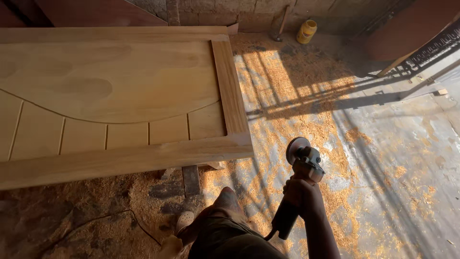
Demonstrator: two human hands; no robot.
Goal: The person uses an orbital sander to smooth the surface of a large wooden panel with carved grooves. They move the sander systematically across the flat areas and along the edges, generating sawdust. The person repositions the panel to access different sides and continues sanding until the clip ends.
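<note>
Angle grinder [303, 165] is carried low at the person's right side, off the work and above the shaving-strewn floor [383, 158], its disc turned away from the body and leg, which I judge a safe carrying hold. The right hand [299, 192] is wrapped tight round the grinder's body, the cord trailing beneath; the left hand is out of sight. The wooden door panel [115, 96] lies flat and raised, its face up and corner within reach.

The pale honey-coloured wooden door panel [115, 91] shows a curved groove and straight vertical grooves. Orange-gold sawdust streaks the grey concrete floor [407, 158]; a yellow plastic bottle [306, 31] stands at one o'clock.
</note>
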